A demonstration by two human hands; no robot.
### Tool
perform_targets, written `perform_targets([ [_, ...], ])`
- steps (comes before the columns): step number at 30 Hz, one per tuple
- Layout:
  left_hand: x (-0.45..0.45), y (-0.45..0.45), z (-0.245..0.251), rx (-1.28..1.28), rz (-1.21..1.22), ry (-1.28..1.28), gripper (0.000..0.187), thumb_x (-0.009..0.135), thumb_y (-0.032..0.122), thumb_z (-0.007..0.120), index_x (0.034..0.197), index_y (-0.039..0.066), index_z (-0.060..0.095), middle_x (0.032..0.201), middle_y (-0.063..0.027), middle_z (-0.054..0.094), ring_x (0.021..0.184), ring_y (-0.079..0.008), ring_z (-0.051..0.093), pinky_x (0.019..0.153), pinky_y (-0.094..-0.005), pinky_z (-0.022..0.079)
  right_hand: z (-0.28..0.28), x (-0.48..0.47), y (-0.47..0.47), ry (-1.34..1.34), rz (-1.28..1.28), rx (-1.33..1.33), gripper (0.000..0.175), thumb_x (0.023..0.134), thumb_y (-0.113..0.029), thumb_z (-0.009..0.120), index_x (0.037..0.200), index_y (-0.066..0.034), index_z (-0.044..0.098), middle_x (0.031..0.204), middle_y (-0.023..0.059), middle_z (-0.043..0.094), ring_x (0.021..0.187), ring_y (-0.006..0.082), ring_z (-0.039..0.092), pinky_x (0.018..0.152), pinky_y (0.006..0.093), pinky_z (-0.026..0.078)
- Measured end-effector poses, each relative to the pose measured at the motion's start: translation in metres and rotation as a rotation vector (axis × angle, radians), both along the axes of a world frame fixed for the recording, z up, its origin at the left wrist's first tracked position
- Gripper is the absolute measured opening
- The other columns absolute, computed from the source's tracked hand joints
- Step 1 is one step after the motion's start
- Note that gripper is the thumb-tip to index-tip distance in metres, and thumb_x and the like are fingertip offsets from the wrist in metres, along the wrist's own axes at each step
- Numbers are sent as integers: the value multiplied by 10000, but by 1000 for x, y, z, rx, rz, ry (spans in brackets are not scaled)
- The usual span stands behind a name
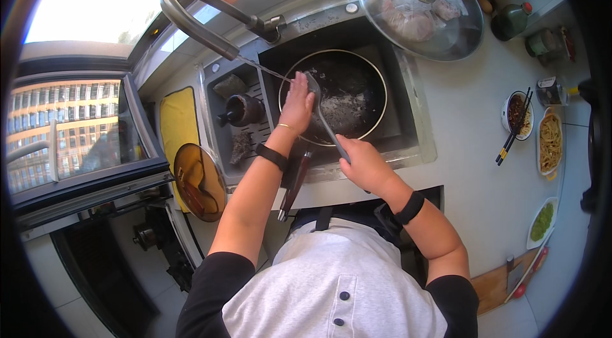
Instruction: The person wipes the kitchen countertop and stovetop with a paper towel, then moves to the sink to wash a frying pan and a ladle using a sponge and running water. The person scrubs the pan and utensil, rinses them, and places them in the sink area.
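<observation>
My right hand (pixel 363 163) grips the grey handle of a long kitchen utensil (pixel 326 124), a ladle or turner. Its head is up by my left hand (pixel 297 107), which lies flat against it with the fingers stretched out and partly hides it. A thin stream of water runs from the curved faucet (pixel 203 34) towards those fingers. Below both hands, a dark wok (pixel 356 77) with a light rim sits in the large sink basin (pixel 406 120). Some water and whitish residue show inside it. The wok's brown handle (pixel 297 182) sticks out over the sink's front edge.
A mortar (pixel 246 109) and a scouring pad (pixel 240 147) occupy the smaller left basin. A glass lid (pixel 200 182) rests on a yellow cloth (pixel 178 118). Another large lid (pixel 444 34) stands back right. Along the right are a bowl with chopsticks (pixel 514 131) and food dishes (pixel 550 142).
</observation>
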State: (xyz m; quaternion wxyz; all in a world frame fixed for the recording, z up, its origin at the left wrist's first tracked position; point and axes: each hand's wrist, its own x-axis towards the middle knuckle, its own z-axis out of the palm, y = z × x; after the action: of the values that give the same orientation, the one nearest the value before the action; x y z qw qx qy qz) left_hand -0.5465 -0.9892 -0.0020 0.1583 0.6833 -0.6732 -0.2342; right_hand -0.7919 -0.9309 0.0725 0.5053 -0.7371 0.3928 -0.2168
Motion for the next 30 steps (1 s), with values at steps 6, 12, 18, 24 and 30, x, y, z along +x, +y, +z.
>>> perform_targets([
  [6,-28,7,1,158,-6,233,734,996,261,473,1505,-59,52,1582,-270,-43,1478,-381,-18,1200,-385,75,1,7,-7,187,4,-119,492,807,-29,580,1282,67,495,965,238,612,848,392,622,741,443,522],
  [12,-32,-10,-9,202,757,897,318,927,169,633,1083,-81,514,954,-115,603,822,-263,614,873,-366,542,23,18,-4,428,97,-280,488,816,-14,543,1298,38,487,940,174,540,762,353,621,647,458,534],
  [18,-32,-26,-18,21,1266,1718,167,944,105,605,1065,-2,562,988,-116,631,899,-266,641,781,-450,587,7,9,8,266,-43,-157,607,822,-10,559,1409,-11,405,1015,177,517,717,368,628,644,435,541],
  [24,4,-36,-22,59,1236,1864,258,998,190,522,1160,3,595,1121,-140,665,1007,-310,655,930,-467,533,2,-21,12,102,-41,-72,577,876,-14,516,1432,11,363,943,205,556,794,393,624,695,451,524],
  [30,-41,-25,-11,239,1142,1835,150,910,75,651,1048,37,605,1017,-105,672,930,-239,667,784,-344,576,-7,-20,4,174,-73,-131,589,850,11,516,1425,8,387,940,194,561,766,383,620,686,450,522],
])
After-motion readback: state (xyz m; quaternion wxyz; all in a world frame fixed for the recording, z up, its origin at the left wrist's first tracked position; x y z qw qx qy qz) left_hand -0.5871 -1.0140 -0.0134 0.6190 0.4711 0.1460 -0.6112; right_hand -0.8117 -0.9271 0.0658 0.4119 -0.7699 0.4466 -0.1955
